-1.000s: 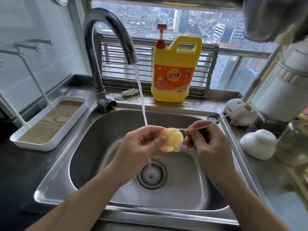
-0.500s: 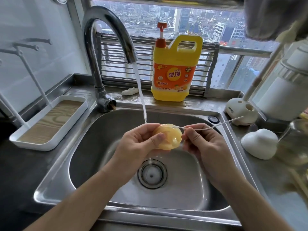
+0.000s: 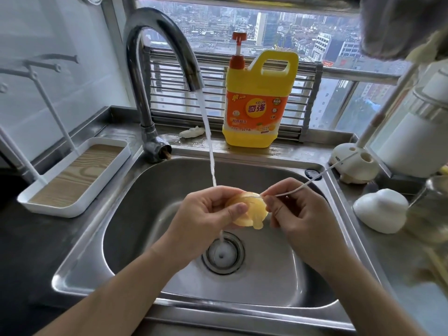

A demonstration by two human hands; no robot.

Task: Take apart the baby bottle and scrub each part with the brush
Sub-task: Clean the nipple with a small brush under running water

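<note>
Over the steel sink (image 3: 126,234) my left hand (image 3: 206,214) grips a yellowish silicone bottle nipple (image 3: 252,214), thumb across its front, under the running water. My right hand (image 3: 298,212) pinches a thin white brush (image 3: 312,180) whose near end goes into the nipple's top rim. The brush's long stem points up and right toward the counter. A white bottle part (image 3: 380,209) lies on the right counter.
Water runs from the curved tap (image 3: 157,76) into the drain (image 3: 223,253). A yellow detergent jug (image 3: 259,103) stands on the back ledge. A white drying tray (image 3: 75,175) is at left. At right stand a white brush holder (image 3: 356,166), an appliance (image 3: 419,132) and a glass (image 3: 434,209).
The nipple has turned slightly in my left hand and the thin brush has shifted at its rim. Both hands stay over the drain under the water.
</note>
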